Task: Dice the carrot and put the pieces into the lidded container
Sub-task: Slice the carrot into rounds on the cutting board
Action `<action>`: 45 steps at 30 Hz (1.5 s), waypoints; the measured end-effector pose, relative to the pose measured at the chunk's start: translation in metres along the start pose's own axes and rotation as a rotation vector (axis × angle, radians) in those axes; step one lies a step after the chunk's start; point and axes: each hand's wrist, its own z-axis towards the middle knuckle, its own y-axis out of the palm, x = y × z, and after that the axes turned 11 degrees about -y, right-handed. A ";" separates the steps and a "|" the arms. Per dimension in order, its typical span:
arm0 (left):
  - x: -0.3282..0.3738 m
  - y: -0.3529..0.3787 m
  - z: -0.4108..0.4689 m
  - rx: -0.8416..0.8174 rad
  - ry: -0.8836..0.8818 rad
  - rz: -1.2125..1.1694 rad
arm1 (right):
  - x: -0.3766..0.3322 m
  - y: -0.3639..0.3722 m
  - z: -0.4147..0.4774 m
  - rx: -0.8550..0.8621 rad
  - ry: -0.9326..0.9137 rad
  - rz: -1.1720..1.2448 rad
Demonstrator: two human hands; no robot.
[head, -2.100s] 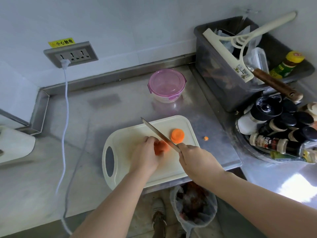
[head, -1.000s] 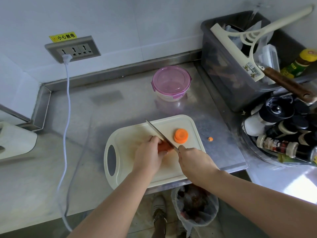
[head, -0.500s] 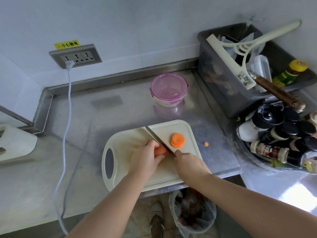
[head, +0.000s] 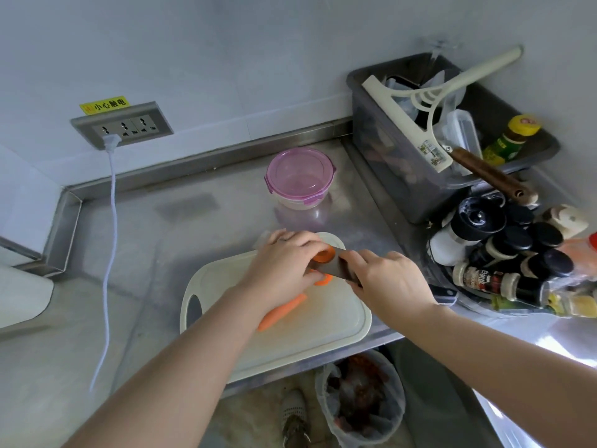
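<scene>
Stainless-steel counter [head: 155, 286], wall socket [head: 122, 127] above it with a yellow sticker [head: 104, 105] reading 小心触电. On the white cutting board [head: 323, 331], the left hand [head: 284, 263] curls its fingers onto the carrot rounds [head: 324, 255]. The right hand [head: 391, 282] is clamped on the knife [head: 336, 270], its blade against those fingertips. The uncut carrot [head: 281, 312] lies behind the left fingers, under the wrist. The pink-lidded container [head: 298, 177] stands closed beyond them.

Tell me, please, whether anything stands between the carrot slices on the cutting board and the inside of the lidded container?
Yes: the pink lid sits on the container, blocking the way in. Nothing else visible lies on the counter between it and the carrot slices, which the left hand holds.
</scene>
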 end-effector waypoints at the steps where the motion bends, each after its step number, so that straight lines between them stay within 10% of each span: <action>1: 0.000 0.000 0.003 0.007 -0.001 0.000 | 0.001 -0.001 0.000 -0.008 0.005 -0.001; 36: -0.007 0.010 0.017 0.171 0.218 -0.006 | 0.013 0.004 0.005 -0.251 0.020 0.019; 41: -0.018 0.010 0.011 0.379 0.073 -0.104 | 0.030 -0.010 0.002 -0.332 0.309 0.327; 45: -0.011 0.032 0.015 0.216 -0.067 -0.074 | 0.038 -0.007 -0.001 -0.358 0.470 0.543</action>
